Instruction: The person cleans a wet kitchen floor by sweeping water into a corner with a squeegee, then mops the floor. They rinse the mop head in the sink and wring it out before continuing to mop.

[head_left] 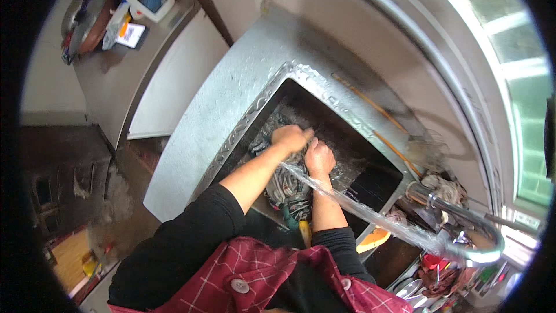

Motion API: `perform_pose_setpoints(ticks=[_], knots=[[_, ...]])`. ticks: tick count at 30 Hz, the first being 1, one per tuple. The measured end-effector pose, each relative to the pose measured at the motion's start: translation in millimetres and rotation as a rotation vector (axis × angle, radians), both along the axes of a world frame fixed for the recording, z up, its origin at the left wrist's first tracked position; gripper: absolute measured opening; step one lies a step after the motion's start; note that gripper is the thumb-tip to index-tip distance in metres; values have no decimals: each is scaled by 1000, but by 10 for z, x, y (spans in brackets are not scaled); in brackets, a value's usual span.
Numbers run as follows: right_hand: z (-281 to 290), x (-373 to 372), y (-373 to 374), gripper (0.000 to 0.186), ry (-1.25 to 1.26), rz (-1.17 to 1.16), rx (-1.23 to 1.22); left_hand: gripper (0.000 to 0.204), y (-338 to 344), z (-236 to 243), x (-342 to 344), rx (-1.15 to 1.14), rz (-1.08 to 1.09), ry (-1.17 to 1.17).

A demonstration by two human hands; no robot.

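Observation:
Both my hands are down inside a dark rectangular sink [246,122], closed like fists on a wet mop head [289,188] of grey strands. My left hand [289,138] grips the strands a little farther in. Close beside it, my right hand [320,159] is clenched on them too. The strands run toward me to a green part [286,217], with a yellow piece [305,232] next to it. From a curved metal tap [489,243] at the right, a stream of water [370,214] crosses over my right forearm to the mop head.
A wet grey counter [191,139] surrounds the sink. Thin sticks [370,101] lie along its far right edge. Crumpled cloths [443,188] lie behind the tap. At upper left, a white bottle [147,0] stands on a cabinet. Utensils [411,287] clutter the lower right.

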State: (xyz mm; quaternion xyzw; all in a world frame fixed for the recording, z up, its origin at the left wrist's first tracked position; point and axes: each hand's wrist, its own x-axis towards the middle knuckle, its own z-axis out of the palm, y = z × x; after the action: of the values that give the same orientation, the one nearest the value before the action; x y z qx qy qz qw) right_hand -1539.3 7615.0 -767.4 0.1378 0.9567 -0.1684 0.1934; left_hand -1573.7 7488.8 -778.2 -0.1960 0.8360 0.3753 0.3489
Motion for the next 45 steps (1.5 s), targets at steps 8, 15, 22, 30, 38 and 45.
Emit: perform_pose_setpoints(ticks=[8, 15, 22, 30, 38, 45], knots=[[59, -152, 125, 89, 30, -295, -38, 77, -545, 48, 397, 198, 363, 314], [780, 399, 161, 46, 195, 384, -634, 72, -578, -115, 652, 923, 720, 24], [468, 1262, 293, 18, 264, 247, -396, 43, -9, 541, 1552, -236, -407, 641], [-352, 61, 19, 37, 109, 143, -18, 25, 103, 14, 509, -296, -204, 460], [-64, -134, 429, 47, 138, -56, 158, 64, -640, -34, 152, 244, 249, 275], [248, -22, -328, 61, -49, 37, -373, 89, -608, 225, 414, 940, 741, -120]])
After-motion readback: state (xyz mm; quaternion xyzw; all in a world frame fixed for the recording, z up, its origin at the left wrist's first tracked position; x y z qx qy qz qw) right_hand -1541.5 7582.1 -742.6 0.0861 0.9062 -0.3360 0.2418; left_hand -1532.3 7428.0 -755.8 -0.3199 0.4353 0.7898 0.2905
